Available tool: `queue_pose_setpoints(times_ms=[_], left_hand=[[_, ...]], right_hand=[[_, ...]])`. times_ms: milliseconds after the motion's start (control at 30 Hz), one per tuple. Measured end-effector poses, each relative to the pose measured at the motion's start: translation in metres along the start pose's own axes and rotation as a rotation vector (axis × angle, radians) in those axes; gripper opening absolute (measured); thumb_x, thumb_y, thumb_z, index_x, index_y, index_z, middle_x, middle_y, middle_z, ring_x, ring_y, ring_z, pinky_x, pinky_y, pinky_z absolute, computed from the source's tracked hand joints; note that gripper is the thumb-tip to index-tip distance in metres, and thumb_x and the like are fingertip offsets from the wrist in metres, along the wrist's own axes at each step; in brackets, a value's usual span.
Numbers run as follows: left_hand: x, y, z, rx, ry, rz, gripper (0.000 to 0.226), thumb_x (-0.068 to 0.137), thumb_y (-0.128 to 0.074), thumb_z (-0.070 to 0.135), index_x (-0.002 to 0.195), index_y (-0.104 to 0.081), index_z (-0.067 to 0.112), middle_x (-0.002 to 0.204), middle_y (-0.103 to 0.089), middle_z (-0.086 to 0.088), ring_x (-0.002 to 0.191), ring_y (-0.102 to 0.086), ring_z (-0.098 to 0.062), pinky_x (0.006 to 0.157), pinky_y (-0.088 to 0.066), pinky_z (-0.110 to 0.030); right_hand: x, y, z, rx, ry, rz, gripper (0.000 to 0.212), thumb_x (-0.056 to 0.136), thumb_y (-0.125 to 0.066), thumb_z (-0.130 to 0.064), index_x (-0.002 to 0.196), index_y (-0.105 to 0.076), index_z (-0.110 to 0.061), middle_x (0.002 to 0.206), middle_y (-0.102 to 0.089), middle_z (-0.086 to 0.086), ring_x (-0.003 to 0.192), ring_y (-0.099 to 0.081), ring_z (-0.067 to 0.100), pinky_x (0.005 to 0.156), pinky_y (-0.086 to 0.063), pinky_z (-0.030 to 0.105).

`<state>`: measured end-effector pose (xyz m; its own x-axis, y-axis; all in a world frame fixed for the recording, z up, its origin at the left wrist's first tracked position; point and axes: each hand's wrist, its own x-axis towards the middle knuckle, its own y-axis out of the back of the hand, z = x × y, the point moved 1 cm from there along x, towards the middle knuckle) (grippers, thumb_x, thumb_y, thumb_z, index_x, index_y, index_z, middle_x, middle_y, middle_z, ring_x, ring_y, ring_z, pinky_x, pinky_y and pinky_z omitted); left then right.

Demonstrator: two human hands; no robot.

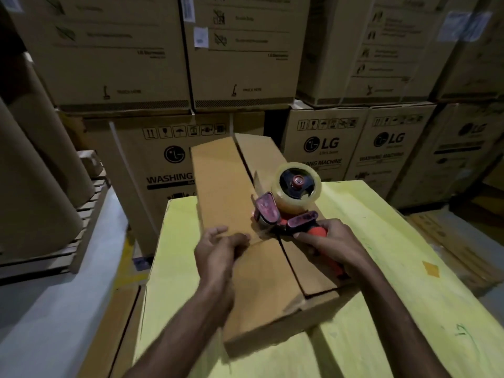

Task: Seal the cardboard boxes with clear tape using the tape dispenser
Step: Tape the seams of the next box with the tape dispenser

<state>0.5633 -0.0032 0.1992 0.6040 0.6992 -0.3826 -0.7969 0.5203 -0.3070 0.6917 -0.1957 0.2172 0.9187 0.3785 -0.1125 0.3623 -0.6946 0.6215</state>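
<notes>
Left hand [221, 248] is rested on the left flap of the cardboard box [218, 184], fingers loosely curled, nothing held. Box noted as long, narrow, plain brown, laid lengthwise on a yellow-topped surface [381, 241]; centre seam dark, far flaps slightly parted. Tape dispenser [286, 214] is set on the seam mid-box, clear tape roll [297, 186] mounted on it. Its orange handle is clasped by the right hand [332, 246]. LG washing machine cartons [324, 148] are stacked behind.

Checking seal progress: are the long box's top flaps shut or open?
Shut, not flat: flaps of the long box meet at a dark centre seam, gaping at the far end beyond the tape dispenser.
</notes>
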Motion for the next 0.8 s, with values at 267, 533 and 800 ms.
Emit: queue_pose_setpoints(times_ms=[267,533,800], left_hand=[[-0.096,-0.050,-0.063,-0.337,0.340,0.129,0.046,0.079,-0.081,0.000,0.121,-0.063,0.000,0.084,-0.075,-0.015,0.067,-0.067,-0.021,0.050,-0.048,-0.024],[-0.114,-0.043,-0.058,-0.368,0.306,0.228,0.049,0.073,-0.084,-0.006,0.116,-0.064,0.008,0.075,-0.075,-0.013,0.066,-0.072,-0.019,0.040,-0.045,-0.016],[-0.103,-0.005,-0.017,-0.248,0.091,0.236,0.051,0.067,-0.089,0.017,0.111,-0.066,0.027,0.098,-0.078,-0.007,0.085,-0.072,-0.022,0.068,-0.050,-0.032]], right_hand=[[0.020,0.069,0.013,-0.108,0.268,-0.328,0.025,0.071,-0.091,-0.030,0.094,-0.082,-0.024,0.098,-0.079,-0.003,0.089,-0.074,0.019,0.084,-0.059,0.054],[0.021,0.076,0.011,-0.143,0.372,-0.402,0.027,0.072,-0.089,-0.028,0.097,-0.081,-0.024,0.100,-0.079,-0.002,0.091,-0.075,0.019,0.084,-0.060,0.051],[-0.006,0.061,-0.028,-0.199,0.478,-0.252,0.030,0.069,-0.086,-0.045,0.096,-0.079,-0.034,0.096,-0.077,-0.018,0.088,-0.071,0.004,0.081,-0.061,0.042]])
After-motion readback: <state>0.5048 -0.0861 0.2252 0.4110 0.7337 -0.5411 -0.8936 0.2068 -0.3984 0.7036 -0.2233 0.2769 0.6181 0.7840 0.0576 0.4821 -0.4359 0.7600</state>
